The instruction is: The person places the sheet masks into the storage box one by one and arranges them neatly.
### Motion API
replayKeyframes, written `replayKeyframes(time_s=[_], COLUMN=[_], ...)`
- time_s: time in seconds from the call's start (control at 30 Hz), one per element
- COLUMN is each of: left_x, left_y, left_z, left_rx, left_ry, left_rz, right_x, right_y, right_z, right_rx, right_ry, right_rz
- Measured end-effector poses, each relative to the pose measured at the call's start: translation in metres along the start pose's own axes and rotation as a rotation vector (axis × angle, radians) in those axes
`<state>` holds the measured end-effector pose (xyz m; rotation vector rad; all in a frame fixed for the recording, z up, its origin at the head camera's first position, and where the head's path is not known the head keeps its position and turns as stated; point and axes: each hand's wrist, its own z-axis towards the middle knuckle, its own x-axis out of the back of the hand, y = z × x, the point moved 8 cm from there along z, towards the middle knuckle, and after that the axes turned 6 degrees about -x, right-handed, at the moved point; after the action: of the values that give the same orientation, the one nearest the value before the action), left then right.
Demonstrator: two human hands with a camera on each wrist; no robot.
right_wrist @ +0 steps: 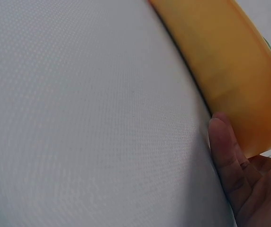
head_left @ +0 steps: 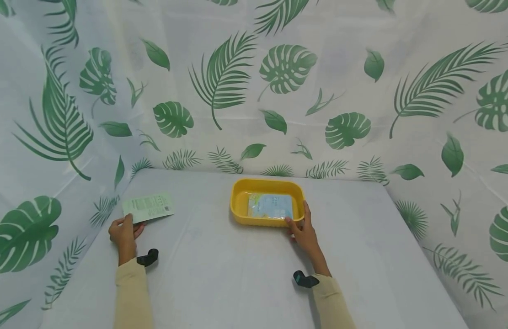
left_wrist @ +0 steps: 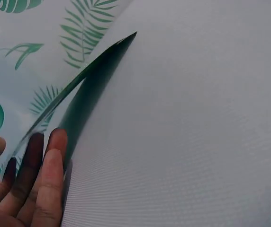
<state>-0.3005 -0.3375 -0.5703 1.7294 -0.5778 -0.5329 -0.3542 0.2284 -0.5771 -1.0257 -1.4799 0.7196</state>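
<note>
On the left of the table, my left hand [head_left: 124,232] pinches the near left corner of a flat pale green packet [head_left: 150,206] with small print and a dark square code. In the left wrist view the packet [left_wrist: 95,78] is seen nearly edge-on, tilted above the tabletop, with several fingers beneath it. A yellow plastic tray [head_left: 254,221] with rounded corners stands near the table's middle. My right hand [head_left: 305,233] grips its near right corner, the thumb at the rim. Inside the tray lies a light blue packet [head_left: 270,205] with a yellowish left side. The right wrist view shows the tray's outer wall [right_wrist: 225,61] against my fingers.
A white cloth covers the table [head_left: 221,274]. Behind and at both sides hangs a white curtain with green leaf prints [head_left: 286,68]. Black wrist cameras are worn on the left wrist [head_left: 148,257] and right wrist [head_left: 305,279].
</note>
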Motion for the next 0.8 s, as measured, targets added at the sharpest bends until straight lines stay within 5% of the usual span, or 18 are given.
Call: replayKeyframes(time_s=[0.23,0.6,0.8], left_x=[-0.0002,-0.0056,-0.0031], left_y=[-0.003,-0.0032,-0.0055], left_z=[0.005,0.0094,0.0076], left_rx=[0.085,0.095,0.089], left_ry=[-0.045,-0.163,-0.207], left_rz=[-0.059,-0.058,0.016], right_x=[-0.0016,0.0007,0.0004], right_y=[0.0,-0.0038,-0.0028], right_z=[0.0028,0.0005,0.0005], right_rx=[0.015,0.011,0.012], right_ry=[0.007,0.009,0.004], right_rz=[0.005,-0.003,-0.004])
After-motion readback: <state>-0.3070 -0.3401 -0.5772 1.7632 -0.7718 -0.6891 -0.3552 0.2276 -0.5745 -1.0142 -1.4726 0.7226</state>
